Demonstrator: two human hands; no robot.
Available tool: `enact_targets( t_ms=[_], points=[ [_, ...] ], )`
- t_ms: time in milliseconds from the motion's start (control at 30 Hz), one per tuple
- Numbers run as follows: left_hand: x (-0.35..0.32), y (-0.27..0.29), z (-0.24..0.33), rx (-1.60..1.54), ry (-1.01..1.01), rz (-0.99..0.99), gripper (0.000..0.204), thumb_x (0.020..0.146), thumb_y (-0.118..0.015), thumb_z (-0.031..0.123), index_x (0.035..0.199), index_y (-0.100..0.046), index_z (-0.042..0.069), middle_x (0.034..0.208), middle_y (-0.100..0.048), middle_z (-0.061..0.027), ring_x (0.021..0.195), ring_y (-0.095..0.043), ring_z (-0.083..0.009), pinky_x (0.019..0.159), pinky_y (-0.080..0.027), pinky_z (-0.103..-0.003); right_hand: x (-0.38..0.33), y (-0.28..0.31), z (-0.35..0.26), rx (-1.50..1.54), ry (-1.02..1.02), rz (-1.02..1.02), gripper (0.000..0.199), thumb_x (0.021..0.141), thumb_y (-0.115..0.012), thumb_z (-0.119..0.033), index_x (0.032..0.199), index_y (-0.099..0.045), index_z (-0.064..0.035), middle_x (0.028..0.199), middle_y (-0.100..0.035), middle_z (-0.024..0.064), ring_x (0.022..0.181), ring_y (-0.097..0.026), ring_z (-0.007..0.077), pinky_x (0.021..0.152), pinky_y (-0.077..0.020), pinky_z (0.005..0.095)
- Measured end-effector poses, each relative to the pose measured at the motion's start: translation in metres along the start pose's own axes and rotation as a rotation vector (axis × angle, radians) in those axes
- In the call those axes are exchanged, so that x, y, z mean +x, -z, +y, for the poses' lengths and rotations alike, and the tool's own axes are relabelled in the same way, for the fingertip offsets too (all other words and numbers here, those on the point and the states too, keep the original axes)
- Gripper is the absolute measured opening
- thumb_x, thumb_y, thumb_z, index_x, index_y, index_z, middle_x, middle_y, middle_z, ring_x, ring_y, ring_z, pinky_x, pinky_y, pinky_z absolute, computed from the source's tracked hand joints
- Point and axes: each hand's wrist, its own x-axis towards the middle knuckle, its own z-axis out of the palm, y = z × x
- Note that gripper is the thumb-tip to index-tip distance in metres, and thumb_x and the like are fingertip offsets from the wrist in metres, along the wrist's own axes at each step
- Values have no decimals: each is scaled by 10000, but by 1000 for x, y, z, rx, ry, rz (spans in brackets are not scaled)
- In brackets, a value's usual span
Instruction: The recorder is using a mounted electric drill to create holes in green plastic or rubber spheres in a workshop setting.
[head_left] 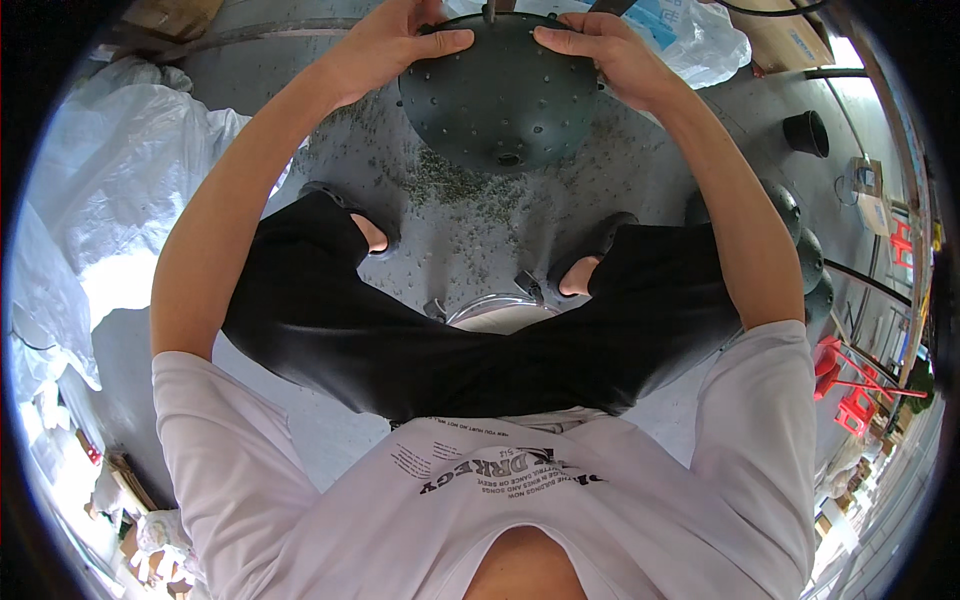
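A dark green dome-shaped shell [497,105], dotted with small holes or studs, is held out in front of me. My left hand [395,45] grips its upper left rim, thumb lying on the outer surface and fingers curled out of sight behind. On the upper right rim my right hand [605,50] has the same hold, its thumb pointing inward. A thin upright rod stands at the top edge of the shell, between the two hands. One larger hole shows near the shell's lower side.
Dark green crumbs [450,185] litter the grey floor below. Clear plastic sheeting [140,170] heaps at left; a plastic bag [690,40] lies at upper right. A black pot [806,133], more dark domes [808,255] and red stools [855,408] are at right.
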Motion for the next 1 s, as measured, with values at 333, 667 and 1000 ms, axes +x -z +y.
enact_targets(
  t_ms=[333, 667, 1000],
  points=[
    [4, -1, -3, -85, 0, -34, 438, 877, -804, 228, 1020, -418, 81, 943, -381, -10, 886, -418, -123, 790, -391, -276, -2, 2, -9, 81, -25, -22, 455, 926, -731, -372, 1115, -679, 39, 956, -703, 61, 851, -660, 142, 791, -503, 284],
    [3, 0, -2, -135, -15, -63, 435, 880, -806, 222, 984, -402, 97, 923, -362, -2, 856, -398, -118, 762, -375, -276, -1, 2, -11, 86, -65, -15, 412, 918, -754, -329, 1030, -710, 66, 852, -713, 84, 717, -665, 156, 654, -526, 295],
    [2, 5, -6, -69, -11, -50, 436, 877, -809, 232, 993, -416, 84, 924, -357, -5, 867, -403, -123, 779, -373, -274, -2, -3, -15, 153, -63, -16, 410, 919, -754, -320, 1035, -704, 70, 871, -717, 93, 724, -671, 168, 666, -533, 297]
  ],
)
